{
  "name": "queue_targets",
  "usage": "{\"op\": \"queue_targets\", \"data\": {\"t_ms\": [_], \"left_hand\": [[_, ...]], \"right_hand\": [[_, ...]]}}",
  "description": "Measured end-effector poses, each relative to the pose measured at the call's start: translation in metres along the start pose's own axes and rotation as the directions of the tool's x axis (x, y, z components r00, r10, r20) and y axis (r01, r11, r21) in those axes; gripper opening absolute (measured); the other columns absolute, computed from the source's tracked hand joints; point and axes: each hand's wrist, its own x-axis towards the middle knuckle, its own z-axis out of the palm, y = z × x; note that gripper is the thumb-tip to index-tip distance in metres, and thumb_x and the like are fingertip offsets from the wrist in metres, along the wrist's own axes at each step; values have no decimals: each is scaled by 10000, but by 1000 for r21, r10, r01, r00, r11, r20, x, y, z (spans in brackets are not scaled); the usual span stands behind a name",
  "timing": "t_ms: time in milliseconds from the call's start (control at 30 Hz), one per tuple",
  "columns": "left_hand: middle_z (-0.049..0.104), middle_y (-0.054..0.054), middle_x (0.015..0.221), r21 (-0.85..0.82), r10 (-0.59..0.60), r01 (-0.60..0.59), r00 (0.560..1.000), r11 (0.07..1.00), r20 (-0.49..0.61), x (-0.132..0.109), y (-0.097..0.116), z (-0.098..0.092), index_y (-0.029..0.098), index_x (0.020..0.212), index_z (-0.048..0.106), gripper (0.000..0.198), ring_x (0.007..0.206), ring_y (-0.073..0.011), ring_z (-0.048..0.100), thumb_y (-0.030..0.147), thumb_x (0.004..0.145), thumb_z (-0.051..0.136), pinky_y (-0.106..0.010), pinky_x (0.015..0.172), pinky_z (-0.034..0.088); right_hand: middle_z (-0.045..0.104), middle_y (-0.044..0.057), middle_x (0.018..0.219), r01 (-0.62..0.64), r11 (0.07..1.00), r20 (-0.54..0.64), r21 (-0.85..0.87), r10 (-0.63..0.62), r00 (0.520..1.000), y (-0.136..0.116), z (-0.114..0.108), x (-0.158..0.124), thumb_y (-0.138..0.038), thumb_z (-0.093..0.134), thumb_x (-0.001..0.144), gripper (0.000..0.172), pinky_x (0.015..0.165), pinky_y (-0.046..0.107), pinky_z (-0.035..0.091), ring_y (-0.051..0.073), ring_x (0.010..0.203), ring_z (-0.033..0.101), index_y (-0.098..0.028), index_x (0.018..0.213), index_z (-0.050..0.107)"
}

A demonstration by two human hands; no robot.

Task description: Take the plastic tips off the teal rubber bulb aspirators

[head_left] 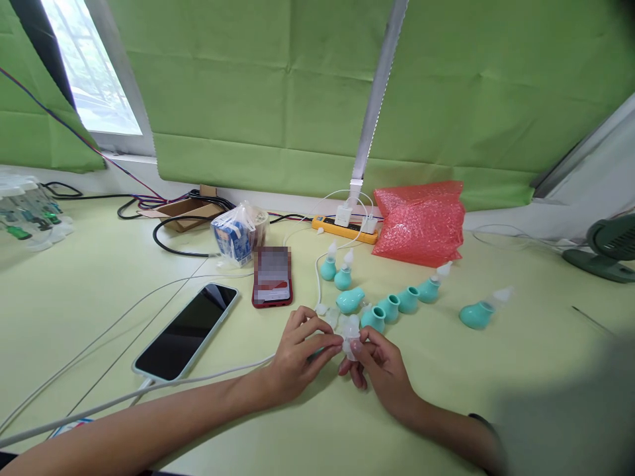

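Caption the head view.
Left hand and right hand hold a translucent white piece near teal bulb-shaped pieces on a table.

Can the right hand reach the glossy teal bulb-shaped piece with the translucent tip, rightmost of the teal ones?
Probably yes: no object stands between the right hand and that glossy teal bulb-shaped piece. But the fingers hold a translucent white plastic piece, which would likely need releasing first.

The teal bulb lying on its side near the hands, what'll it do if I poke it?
That teal bulb would probably roll, since its body looks round. It might be slippery, because its surface looks smooth and shiny. Pushed right, it may soon bump the open-mouthed teal bulb close beside it.
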Motion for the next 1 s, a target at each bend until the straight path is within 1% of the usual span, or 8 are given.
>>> {"op": "queue_targets", "data": {"t_ms": [167,367,533,700,767,833,933,1000], "left_hand": [[579,-42,737,120,13,-11,1000,993,-17,-1,0,0,182,821,599,81,742,-168,397,145,784,536,-302,628,364],[588,-23,701,203,36,-35,999,978,-2,2,5,-2,184,766,590,66,728,-163,414,129,756,555,-317,650,341],[583,0,639,221,59,-58,998,974,5,2,6,-1,176,685,558,67,711,-164,429,113,700,575,-320,641,322],[587,2,633,198,49,-56,998,979,39,3,8,-2,165,677,525,87,706,-162,432,81,687,546,-319,629,309],[585,4,627,190,51,-59,998,980,47,4,9,-2,163,671,514,91,698,-160,432,76,686,536,-318,625,302],[581,4,630,177,46,-54,998,983,52,5,10,-3,162,670,505,94,701,-162,435,72,684,529,-325,634,299],[574,-2,644,149,-1,-7,999,989,54,4,11,-3,160,669,495,96,718,-165,439,66,686,509,-336,653,298],[571,-4,652,130,-53,46,997,990,52,4,10,-2,160,670,499,97,725,-164,442,66,693,496,-337,663,300]], "right_hand": [[513,-52,428,-46,999,-22,-8,46,999,0,0,1,-445,491,777,318,359,156,272,48,342,407,-185,652,357],[505,-49,406,-59,997,-49,-49,56,997,-1,0,1,-462,530,739,351,356,172,265,50,323,374,-190,620,343],[502,-48,410,-49,995,-36,-83,46,998,0,-1,1,-474,538,724,344,367,191,298,64,331,385,-192,629,364],[519,-42,447,-40,996,-12,-75,39,999,1,0,-2,-457,513,753,323,370,182,274,52,345,358,-189,649,366],[529,-37,482,-11,998,-11,-70,10,1000,1,0,-3,-447,502,767,301,386,184,282,54,372,351,-190,680,371],[516,-38,508,51,997,-19,-64,-52,998,2,0,-5,-449,470,788,276,403,190,294,64,402,354,-195,730,380],[494,-31,553,198,977,-44,-75,-202,978,5,-2,-6,-449,360,841,247,427,209,314,82,438,358,-206,798,378],[487,-18,593,304,944,-50,-125,-312,949,8,-3,-7,-425,315,862,219,455,226,334,98,477,386,-216,822,368]]}}
